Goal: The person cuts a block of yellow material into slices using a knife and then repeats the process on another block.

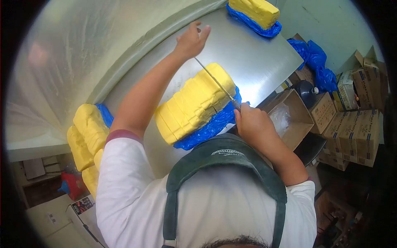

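A large yellow block (pixel 188 109), looking like butter or margarine, lies on a blue plastic bag (pixel 213 126) on the metal table. Several cut lines run across it. My right hand (pixel 255 127) is closed around the handle of a long knife (pixel 211 75) at the near right side of the block. The thin blade slants over the block's right end, its far tip overlapping my left wrist in this view. My left hand (pixel 191 40) is raised beyond the block, fingers and thumb apart, holding nothing.
Another yellow block (pixel 258 14) sits in blue plastic at the table's (pixel 264 58) far end. More yellow blocks (pixel 87 132) are piled at the left. Cardboard boxes (pixel 351 134) are stacked at right, beside an open box (pixel 295 120). A plastic sheet (pixel 78 49) hangs along the left side.
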Tool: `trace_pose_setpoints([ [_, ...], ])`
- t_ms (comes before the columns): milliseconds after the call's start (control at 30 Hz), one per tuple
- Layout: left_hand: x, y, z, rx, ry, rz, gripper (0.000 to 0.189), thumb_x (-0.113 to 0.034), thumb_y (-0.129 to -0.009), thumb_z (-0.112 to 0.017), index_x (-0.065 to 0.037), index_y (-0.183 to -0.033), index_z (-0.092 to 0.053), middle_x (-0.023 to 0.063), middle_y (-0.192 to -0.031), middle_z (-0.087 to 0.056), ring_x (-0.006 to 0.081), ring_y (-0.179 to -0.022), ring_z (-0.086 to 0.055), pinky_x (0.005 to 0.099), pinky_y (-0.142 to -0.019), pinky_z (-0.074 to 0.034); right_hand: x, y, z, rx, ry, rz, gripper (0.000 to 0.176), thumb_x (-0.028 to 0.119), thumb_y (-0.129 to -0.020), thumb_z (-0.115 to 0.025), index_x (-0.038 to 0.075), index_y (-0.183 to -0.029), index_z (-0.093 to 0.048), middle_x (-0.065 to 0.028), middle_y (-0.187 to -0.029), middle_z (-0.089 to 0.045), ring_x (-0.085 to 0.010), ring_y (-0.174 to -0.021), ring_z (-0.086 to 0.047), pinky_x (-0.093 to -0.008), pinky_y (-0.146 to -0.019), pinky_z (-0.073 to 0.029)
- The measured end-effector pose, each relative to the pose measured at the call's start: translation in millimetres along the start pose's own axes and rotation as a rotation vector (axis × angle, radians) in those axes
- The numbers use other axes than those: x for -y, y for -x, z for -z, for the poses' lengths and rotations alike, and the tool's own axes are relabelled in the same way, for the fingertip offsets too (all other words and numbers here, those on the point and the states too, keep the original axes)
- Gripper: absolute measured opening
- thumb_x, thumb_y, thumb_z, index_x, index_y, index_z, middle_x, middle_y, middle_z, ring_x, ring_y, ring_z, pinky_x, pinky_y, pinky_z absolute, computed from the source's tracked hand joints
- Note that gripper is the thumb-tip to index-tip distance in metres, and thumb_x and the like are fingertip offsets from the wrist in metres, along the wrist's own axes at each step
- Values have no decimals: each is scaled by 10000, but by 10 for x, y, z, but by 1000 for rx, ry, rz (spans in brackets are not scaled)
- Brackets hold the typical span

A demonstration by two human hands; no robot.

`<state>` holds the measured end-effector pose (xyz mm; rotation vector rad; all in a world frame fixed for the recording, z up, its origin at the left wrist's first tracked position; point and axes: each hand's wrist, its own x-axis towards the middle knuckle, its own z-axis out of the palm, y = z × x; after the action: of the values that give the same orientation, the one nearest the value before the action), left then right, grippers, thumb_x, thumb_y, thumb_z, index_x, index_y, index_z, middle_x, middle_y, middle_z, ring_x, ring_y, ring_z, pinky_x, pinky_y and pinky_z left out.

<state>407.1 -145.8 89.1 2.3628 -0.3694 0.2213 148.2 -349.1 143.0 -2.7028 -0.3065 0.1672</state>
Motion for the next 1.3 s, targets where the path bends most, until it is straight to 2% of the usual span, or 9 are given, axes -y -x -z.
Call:
trace_pose_setpoints([
  [300,64,54,-205,60,35,-42,727,-600,-976,-409,12,-1366,-462,198,-1203,-637,303,-1177,-585,500,-1053,-295,33,-79,-50,97,30,-91,293,258,-1000,-497,-8,-884,-540,-230,-683,-653,-429,-640,-666,-525,-598,-544],
  [500,29,55,-205,71,7,-77,656,-548,-1003,-402,-10,-1374,-450,187,-1206,-650,320,-1142,-612,474,-1060,-326,38,-96,-43,102,42,-102,289,256,-1002,-493,-9,-895,-535,-232,-683,-654,-431,-649,-669,-527,-597,-544],
  [600,16,74,-212,90,27,-74,735,-608,-978,-391,13,-1364,-467,194,-1203,-643,296,-1147,-603,493,-1054,-284,39,-106,-41,105,39,-99,288,258,-1002,-495,-7,-897,-537,-232,-683,-654,-431,-645,-669,-526,-595,-545],
  [733,10,41,-151,141,47,-53,743,-619,-981,-373,12,-1360,-474,190,-1194,-654,301,-1143,-614,503,-1056,-284,38,-128,-42,130,47,-122,287,260,-1001,-499,-6,-899,-539,-236,-696,-657,-427,-665,-676,-526,-608,-548],
  [800,9,39,-141,206,1,-19,647,-553,-1004,-383,-16,-1343,-503,188,-1229,-641,334,-1170,-596,445,-1069,-353,51,-135,-29,171,49,-130,289,258,-1004,-491,-9,-903,-539,-238,-722,-664,-426,-695,-681,-523,-631,-551],
  [1000,66,65,-204,313,-46,-3,660,-573,-1005,-356,-26,-1338,-517,175,-1250,-637,331,-1199,-578,428,-1077,-351,88,-177,20,233,40,-145,280,239,-1011,-464,-16,-919,-535,-243,-778,-676,-429,-727,-685,-514,-663,-558],
  [1133,118,78,-287,398,-78,21,677,-590,-1005,-332,-30,-1336,-519,184,-1255,-633,333,-1199,-576,445,-1077,-341,77,-227,-51,295,32,-211,236,192,-994,-465,-27,-933,-528,-257,-806,-680,-430,-757,-690,-516,-684,-559],
  [1233,141,76,-346,430,-89,14,695,-607,-1005,-300,-37,-1338,-519,187,-1254,-634,336,-1199,-574,486,-1074,-321,26,-252,-119,310,6,-233,295,241,-1013,-435,-44,-985,-506,-272,-770,-668,-462,-733,-664,-565,-687,-519],
  [1300,157,79,-385,488,-125,29,697,-608,-1008,-278,-46,-1342,-518,184,-1260,-633,343,-1207,-568,523,-1071,-303,41,-269,-107,347,8,-226,161,99,-932,-456,-50,-946,-515,-282,-826,-679,-432,-804,-696,-523,-708,-560],
])
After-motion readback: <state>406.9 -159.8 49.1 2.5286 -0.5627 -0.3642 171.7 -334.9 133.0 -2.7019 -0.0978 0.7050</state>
